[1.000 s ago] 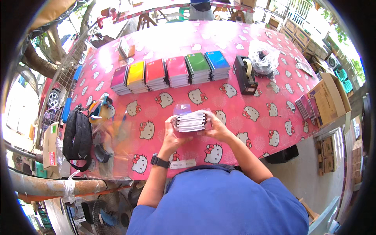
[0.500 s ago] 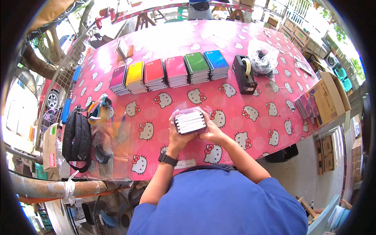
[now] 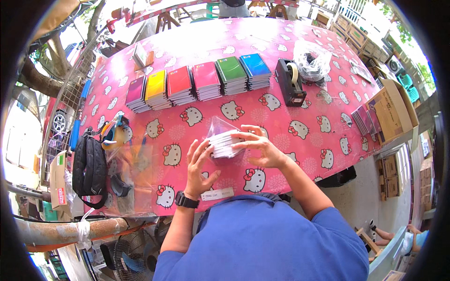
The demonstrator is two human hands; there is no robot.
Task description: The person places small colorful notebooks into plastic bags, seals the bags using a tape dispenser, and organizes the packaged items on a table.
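Observation:
A small stack of spiral notebooks (image 3: 224,144) lies on the pink table, its white page edges up. Clear plastic film (image 3: 219,124) sticks up at its far side. My left hand (image 3: 199,171) is open at the stack's left, fingertips at its edge and thumb apart. On the right, my right hand (image 3: 263,149) spreads its fingers, their tips at the stack's right end. Between my body and the stack lies a white paper strip (image 3: 217,194). Farther off stands a row of notebook piles: purple (image 3: 136,89), yellow (image 3: 156,84), red (image 3: 178,80), pink (image 3: 205,76), green (image 3: 230,69) and blue (image 3: 255,65).
A black tape dispenser (image 3: 290,84) stands right of the row, beside a clear plastic bag (image 3: 311,63). An open cardboard box (image 3: 391,112) with purple notebooks (image 3: 365,120) sits at the right edge. At left are a black bag (image 3: 89,166) and clear plastic sheets (image 3: 133,180).
The notebook stack has gone from being held between both hands to resting on the table. My hands have loosened and spread apart, the left toward me. The paper strip is more exposed.

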